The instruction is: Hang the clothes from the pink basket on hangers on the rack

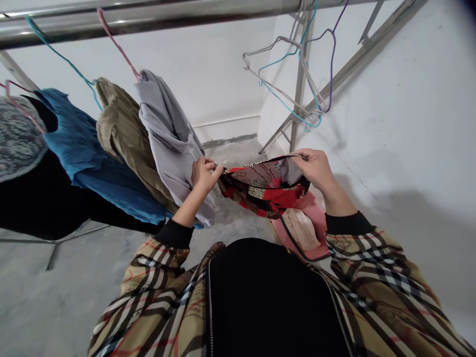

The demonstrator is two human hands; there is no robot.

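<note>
Both my hands hold up a red, black and gold patterned garment in front of my chest. My left hand pinches its left edge, right beside a hanging grey garment. My right hand grips the right edge of its opening, fingers closed. The cloth sags between them. Below it hangs a pink piece with a beige lining.
A steel rail runs overhead with hangers. On it hang the grey garment, an olive one, a blue one and a black one. Several bare wire hangers dangle at the right by a white wall. Concrete floor lies below.
</note>
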